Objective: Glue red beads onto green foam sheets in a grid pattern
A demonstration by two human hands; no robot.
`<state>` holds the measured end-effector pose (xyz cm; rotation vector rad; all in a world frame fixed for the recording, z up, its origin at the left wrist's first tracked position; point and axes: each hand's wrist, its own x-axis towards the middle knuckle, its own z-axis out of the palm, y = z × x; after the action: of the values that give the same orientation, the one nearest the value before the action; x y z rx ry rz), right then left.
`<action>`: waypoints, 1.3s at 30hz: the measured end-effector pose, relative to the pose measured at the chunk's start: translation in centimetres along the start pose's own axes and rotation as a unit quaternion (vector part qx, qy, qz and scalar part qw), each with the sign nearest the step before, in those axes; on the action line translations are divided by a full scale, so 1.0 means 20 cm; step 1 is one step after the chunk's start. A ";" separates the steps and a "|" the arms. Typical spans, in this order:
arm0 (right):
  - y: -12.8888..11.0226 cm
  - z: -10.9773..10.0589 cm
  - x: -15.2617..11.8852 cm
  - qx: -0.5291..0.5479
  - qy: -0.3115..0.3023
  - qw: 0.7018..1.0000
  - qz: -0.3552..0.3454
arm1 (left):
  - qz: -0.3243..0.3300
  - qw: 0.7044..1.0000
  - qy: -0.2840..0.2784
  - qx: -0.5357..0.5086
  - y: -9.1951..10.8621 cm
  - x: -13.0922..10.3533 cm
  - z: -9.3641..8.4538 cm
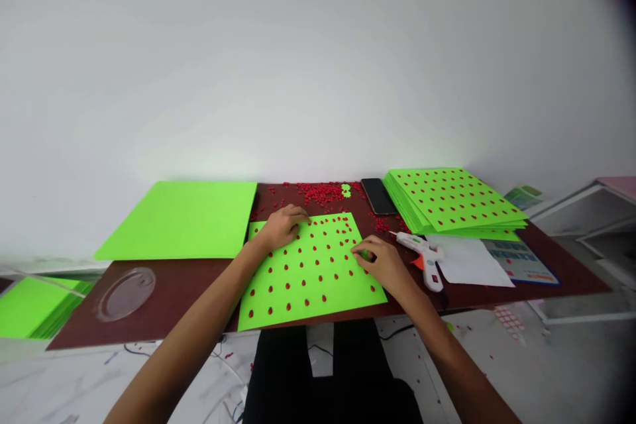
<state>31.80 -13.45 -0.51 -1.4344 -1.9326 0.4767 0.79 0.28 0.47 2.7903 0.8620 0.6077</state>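
A bright green sheet [298, 298] dotted with rows of small red pieces lies on the dark red table [199, 278] in front of me. My left hand [284, 225] rests over its upper left part, fingers bent and pressed together near the top row; what they hold, if anything, is too small to make out. Over the right edge of the sheet is my right hand [380, 260], thumb and forefinger pinched close to a red piece. Whether something sits in that pinch is hidden. Loose red pieces [320, 194] are scattered behind the sheet, with small green shapes [346, 191] among them.
Plain green sheets [183, 222] lie at the left, above a clear round lid [126, 293]. At the right are a stack of dotted green sheets [447, 195], a black phone [378, 197], a white glue gun [424, 258] and white paper [470, 262].
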 end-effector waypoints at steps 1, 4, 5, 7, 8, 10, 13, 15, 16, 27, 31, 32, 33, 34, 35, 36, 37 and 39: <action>0.00 -0.01 0.00 0.005 0.003 1.000 -0.001 | -0.001 1.000 0.000 -0.001 0.00 0.00 0.00; 0.02 -0.03 0.00 -0.002 0.014 1.000 0.004 | -0.003 1.000 0.000 -0.001 0.00 0.00 0.00; 0.02 -0.03 0.00 -0.007 0.014 1.000 0.005 | -0.003 1.000 0.000 -0.001 0.00 0.00 0.00; 0.02 -0.02 -0.01 -0.020 0.017 1.000 0.010 | -0.004 1.000 -0.001 -0.001 0.00 0.00 0.00; 0.02 0.00 -0.01 -0.028 0.023 0.999 0.012 | -0.004 1.000 -0.001 0.000 0.00 0.00 0.00; 0.01 0.02 -0.02 -0.044 0.039 0.998 0.018 | -0.006 1.000 -0.001 0.001 -0.01 0.00 0.01; -0.01 0.06 -0.04 -0.061 0.065 0.995 0.034 | -0.009 1.000 -0.001 0.002 -0.01 0.00 0.01; -0.02 0.07 -0.05 -0.062 0.082 0.994 0.046 | -0.010 1.000 -0.001 0.000 -0.01 0.00 0.01; -0.02 0.08 -0.06 -0.058 0.089 0.993 0.050 | -0.010 1.000 -0.002 0.000 -0.01 0.00 0.01; -0.04 -0.03 -0.08 0.013 0.019 1.000 -0.012 | -0.012 1.000 0.000 -0.006 0.00 0.00 0.00; -0.06 -0.07 -0.20 0.048 -0.029 0.997 -0.045 | -0.011 1.000 -0.001 -0.008 0.00 0.01 0.00; -0.06 -0.07 -0.24 0.051 -0.031 0.997 -0.046 | -0.010 1.000 -0.002 -0.010 0.00 0.01 0.00; -0.07 -0.07 -0.28 0.053 -0.030 0.997 -0.046 | -0.009 1.000 -0.002 -0.011 0.00 0.01 0.00; -0.07 -0.07 -0.31 0.052 -0.027 0.997 -0.046 | -0.008 1.000 -0.003 -0.012 0.00 0.01 0.00; -0.08 -0.06 -0.34 0.051 -0.024 0.997 -0.046 | -0.008 1.000 -0.003 -0.013 0.00 0.01 0.00; -0.08 -0.06 -0.35 0.048 -0.021 0.998 -0.047 | -0.008 1.000 -0.004 -0.014 0.00 0.01 0.01; -0.08 -0.05 -0.37 0.046 -0.019 0.998 -0.046 | -0.008 1.000 -0.004 -0.015 0.00 0.01 0.01; -0.08 -0.03 -0.38 0.041 -0.017 0.998 -0.045 | -0.009 1.000 -0.003 -0.015 0.00 0.01 0.01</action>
<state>32.48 -21.10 -1.30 -1.2898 -1.9718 0.5336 1.02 0.48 0.41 2.7536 0.8691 0.6053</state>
